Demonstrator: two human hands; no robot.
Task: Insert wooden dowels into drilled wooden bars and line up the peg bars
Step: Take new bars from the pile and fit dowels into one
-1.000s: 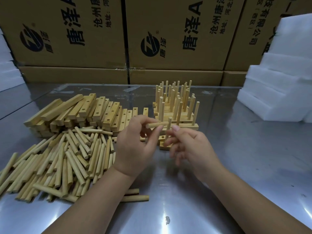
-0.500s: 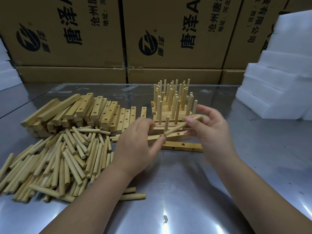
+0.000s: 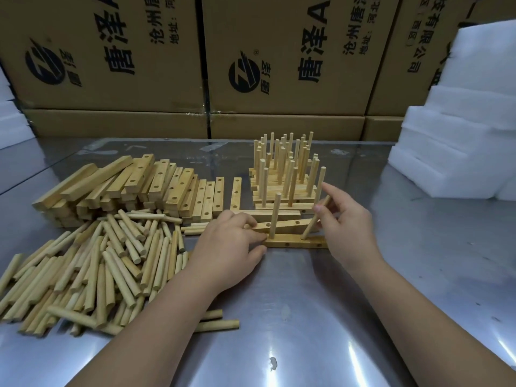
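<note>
Bar being pegged (image 3: 296, 243): lies flat on the steel counter (image 3: 321, 317), long side facing the camera, just in front of the finished peg bars; holes show along its front face.
Upright dowel (image 3: 275, 215): stands in the bar near its left end.
Slanted dowel (image 3: 315, 217): lower tip at a hole toward the bar's right end, top leaning right; whether it is seated cannot be told.
Right hand (image 3: 347, 226): at the bar's right end, thumb and fingers pinching the upper part of the slanted dowel.
Left hand (image 3: 227, 247): at the bar's left end, fingers closed on another drilled bar (image 3: 282, 226) that lies tilted just behind the pegged one.
Finished peg bars (image 3: 284, 188): stacked behind the bar, pegs pointing up.
Loose dowels (image 3: 92, 263): heaped left of the bar.
Drilled blanks (image 3: 134, 188): piled behind the dowel heap.
Cardboard boxes (image 3: 279, 65): wall behind the counter.
White foam blocks (image 3: 458, 129): far right of the bar.
</note>
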